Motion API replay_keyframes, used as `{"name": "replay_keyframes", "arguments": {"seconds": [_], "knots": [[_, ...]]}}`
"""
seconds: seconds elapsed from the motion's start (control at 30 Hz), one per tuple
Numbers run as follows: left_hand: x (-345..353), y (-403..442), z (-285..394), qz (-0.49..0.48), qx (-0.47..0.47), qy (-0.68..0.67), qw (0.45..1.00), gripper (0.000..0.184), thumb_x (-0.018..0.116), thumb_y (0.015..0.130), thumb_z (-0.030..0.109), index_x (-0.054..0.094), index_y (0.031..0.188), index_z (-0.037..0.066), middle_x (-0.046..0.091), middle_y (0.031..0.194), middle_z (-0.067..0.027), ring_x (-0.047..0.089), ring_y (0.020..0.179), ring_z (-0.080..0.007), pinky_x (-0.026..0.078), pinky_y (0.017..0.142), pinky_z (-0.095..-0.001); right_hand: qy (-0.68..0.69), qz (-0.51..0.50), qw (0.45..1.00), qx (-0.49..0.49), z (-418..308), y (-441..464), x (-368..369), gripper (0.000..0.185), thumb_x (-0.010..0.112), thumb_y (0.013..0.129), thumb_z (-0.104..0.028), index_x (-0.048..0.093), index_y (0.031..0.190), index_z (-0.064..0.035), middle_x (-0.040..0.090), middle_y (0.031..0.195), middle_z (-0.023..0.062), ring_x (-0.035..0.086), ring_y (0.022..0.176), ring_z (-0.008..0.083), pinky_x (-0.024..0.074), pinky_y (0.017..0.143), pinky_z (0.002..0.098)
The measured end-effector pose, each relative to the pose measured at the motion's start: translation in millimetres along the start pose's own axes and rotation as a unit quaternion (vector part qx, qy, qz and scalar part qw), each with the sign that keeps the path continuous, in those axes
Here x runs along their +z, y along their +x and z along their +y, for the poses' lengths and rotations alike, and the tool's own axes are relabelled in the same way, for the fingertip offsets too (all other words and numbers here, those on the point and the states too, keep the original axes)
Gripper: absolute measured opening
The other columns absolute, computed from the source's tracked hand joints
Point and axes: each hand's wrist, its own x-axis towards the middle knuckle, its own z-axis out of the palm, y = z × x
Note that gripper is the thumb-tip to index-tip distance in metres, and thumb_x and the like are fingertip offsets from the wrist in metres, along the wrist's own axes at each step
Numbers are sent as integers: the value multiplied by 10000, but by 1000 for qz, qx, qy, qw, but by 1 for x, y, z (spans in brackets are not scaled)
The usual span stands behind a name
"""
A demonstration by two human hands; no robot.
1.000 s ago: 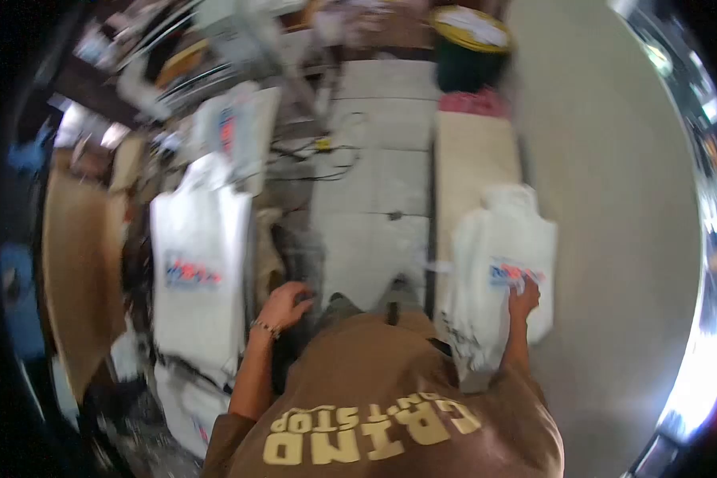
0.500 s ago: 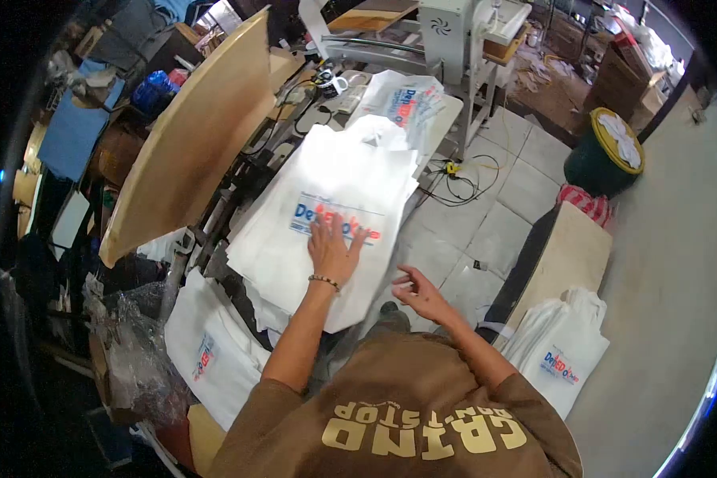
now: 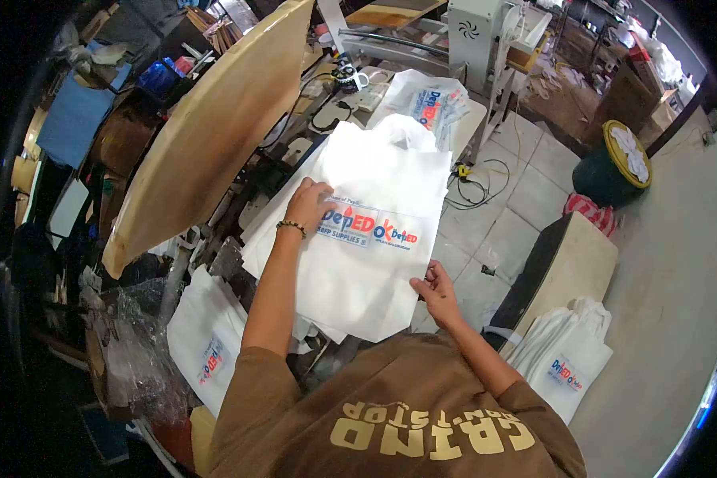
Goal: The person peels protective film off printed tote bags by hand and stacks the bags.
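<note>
A white tote bag [image 3: 366, 295] with a blue and red "DepED" print lies uppermost on a stack of similar white bags [image 3: 264, 243]. At the left side of its print is my left hand [image 3: 307, 209], a beaded bracelet on the wrist. Its fingers are bent at the bag's left edge; some fingertips are hidden. My right hand [image 3: 436, 291] pinches the bag's lower right edge between thumb and fingers. The handle loop of the top bag points away from me, near another printed bag [image 3: 430, 102] at the back.
A large curved board [image 3: 207, 143] rises at the left. White bags [image 3: 207, 342] lie at lower left, others [image 3: 562, 366] at right by a bench [image 3: 573, 255]. A grey machine [image 3: 470, 40] stands at the back. Cables [image 3: 486, 187] run over the floor near a yellow-rimmed bin [image 3: 613, 163].
My left hand has moved from the print to the bag's left edge. My right hand has come up to the right edge and closed on it. The top bag has shifted rightward on the stack.
</note>
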Motion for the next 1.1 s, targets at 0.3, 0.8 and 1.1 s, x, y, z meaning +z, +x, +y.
{"name": "replay_keyframes", "arguments": {"seconds": [0.3,0.8,1.1], "knots": [[12,-6,5,173,152,15,973,90,674,770,80,610,816,36,565,776,-118,595,820,-307,469,735,-414,48,-7,998,33,-19,-1,-5,350,596,926,-13,452,1244,-47,651,1116,62,613,935,109,509,816,274],[49,-148,121,137,222,52,964,109,644,742,70,546,696,69,534,742,-101,548,737,-289,402,662,-427,9,0,1000,28,-26,5,-5,404,600,920,-47,431,1287,-30,668,1083,75,621,933,121,506,802,290],[23,-196,182,-222,338,-169,899,87,647,778,125,606,814,58,579,783,-117,594,822,-328,470,752,-436,-151,60,978,-131,-32,18,-34,355,576,906,-25,484,1248,4,653,991,80,597,828,133,473,749,273]]}}
